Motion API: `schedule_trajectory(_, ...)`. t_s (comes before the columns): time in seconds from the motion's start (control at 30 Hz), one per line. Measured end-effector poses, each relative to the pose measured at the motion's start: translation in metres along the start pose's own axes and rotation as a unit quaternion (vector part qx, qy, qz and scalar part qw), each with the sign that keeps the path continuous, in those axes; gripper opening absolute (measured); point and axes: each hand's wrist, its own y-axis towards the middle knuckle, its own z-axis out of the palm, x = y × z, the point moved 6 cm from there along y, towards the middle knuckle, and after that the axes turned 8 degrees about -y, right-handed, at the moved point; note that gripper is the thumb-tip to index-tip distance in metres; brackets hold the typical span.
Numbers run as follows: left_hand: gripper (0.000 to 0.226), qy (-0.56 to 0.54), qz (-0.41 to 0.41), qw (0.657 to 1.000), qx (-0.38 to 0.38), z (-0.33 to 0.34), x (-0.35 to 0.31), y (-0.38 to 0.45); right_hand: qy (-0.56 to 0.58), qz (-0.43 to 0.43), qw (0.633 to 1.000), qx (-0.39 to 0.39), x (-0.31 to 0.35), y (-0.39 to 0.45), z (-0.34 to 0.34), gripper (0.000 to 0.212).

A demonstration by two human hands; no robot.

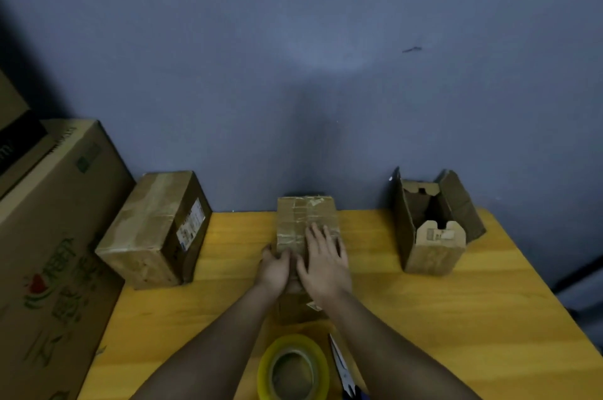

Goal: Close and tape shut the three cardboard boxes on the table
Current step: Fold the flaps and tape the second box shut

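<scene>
Three cardboard boxes stand on the yellow table [424,318]. The middle box [303,216] is closed, with tape over its top. My right hand [324,261] lies flat on its top with straight fingers. My left hand [275,267] grips the box's near left corner with curled fingers. The left box [153,230] is closed and taped, with a white label on its side. The right box [434,226] stands with its flaps open. A roll of yellowish tape [293,370] lies at the near edge, with scissors [342,370] just to its right.
A big printed carton [49,252] stands off the table's left side, with another dark box on top of it. A blue-grey wall [293,73] runs right behind the boxes. The table's right edge slants away past the open box.
</scene>
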Motion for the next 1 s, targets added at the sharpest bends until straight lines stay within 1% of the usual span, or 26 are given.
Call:
schedule_trajectory(0.03, 0.055, 0.001, -0.002, 1.000, 0.001, -0.001, 0.001, -0.003, 0.028, 0.022, 0.999, -0.037, -0.006, -0.003, -0.007, 0.064)
schedule_trajectory(0.07, 0.054, -0.002, -0.004, 1.000, 0.008, 0.000, 0.004, -0.006, 0.047, 0.058, 0.995, -0.066, -0.016, -0.005, -0.012, 0.061)
schedule_trajectory(0.1, 0.053, -0.008, -0.007, 1.000, 0.015, 0.001, 0.006, -0.010, 0.063, 0.109, 0.989, -0.073, -0.027, -0.008, -0.015, 0.063)
schedule_trajectory(0.13, 0.052, -0.017, -0.011, 1.000, 0.018, 0.003, 0.007, -0.012, 0.097, 0.170, 0.979, -0.053, -0.041, -0.009, -0.013, 0.066)
schedule_trajectory(0.17, 0.052, -0.026, -0.018, 0.999, 0.017, 0.005, 0.007, -0.014, 0.166, 0.230, 0.959, -0.015, -0.054, -0.008, -0.004, 0.068)
schedule_trajectory(0.2, 0.051, -0.038, -0.023, 0.999, 0.014, 0.008, 0.005, -0.016, 0.251, 0.272, 0.928, 0.034, -0.062, -0.008, 0.006, 0.065)
schedule_trajectory(0.23, 0.051, -0.045, -0.027, 0.999, 0.011, 0.011, 0.003, -0.017, 0.330, 0.291, 0.895, 0.072, -0.065, -0.008, 0.016, 0.059)
schedule_trajectory(0.27, 0.050, -0.052, -0.029, 0.998, 0.009, 0.015, 0.000, -0.016, 0.373, 0.289, 0.877, 0.094, -0.066, -0.009, 0.018, 0.053)
schedule_trajectory(0.3, 0.050, -0.058, -0.032, 0.998, 0.008, 0.018, -0.003, -0.017, 0.376, 0.276, 0.879, 0.097, -0.067, -0.008, 0.018, 0.050)
schedule_trajectory(0.37, 0.049, -0.070, -0.032, 0.997, -0.001, 0.022, -0.007, -0.017, 0.340, 0.267, 0.898, 0.077, -0.069, -0.006, 0.011, 0.046)
schedule_trajectory(0.43, 0.048, -0.070, -0.025, 0.997, -0.023, 0.020, -0.013, -0.020, 0.297, 0.257, 0.917, 0.066, -0.065, -0.001, 0.001, 0.046)
schedule_trajectory(0.57, 0.050, -0.072, -0.017, 0.996, -0.055, 0.001, -0.023, -0.018, 0.264, 0.220, 0.936, 0.071, -0.045, 0.015, -0.016, 0.047)
schedule_trajectory(0.63, 0.057, -0.057, -0.021, 0.996, -0.069, -0.016, -0.025, -0.008, 0.255, 0.201, 0.944, 0.065, -0.031, 0.024, -0.024, 0.047)
schedule_trajectory(0.7, 0.066, -0.027, -0.027, 0.996, -0.079, -0.035, -0.026, 0.006, 0.253, 0.189, 0.947, 0.063, -0.012, 0.031, -0.031, 0.047)
schedule_trajectory(0.8, 0.072, -0.011, -0.011, 0.997, -0.081, -0.069, -0.033, 0.021, 0.272, 0.171, 0.945, 0.060, 0.021, 0.043, -0.034, 0.047)
schedule_trajectory(0.9, 0.068, -0.012, 0.013, 0.996, -0.085, -0.104, -0.047, 0.023, 0.289, 0.153, 0.943, 0.064, 0.060, 0.054, -0.036, 0.046)
schedule_trajectory(1.0, 0.072, 0.040, 0.037, 0.992, -0.115, -0.146, -0.058, 0.025, 0.295, 0.170, 0.937, 0.074, 0.096, 0.065, -0.029, 0.050)
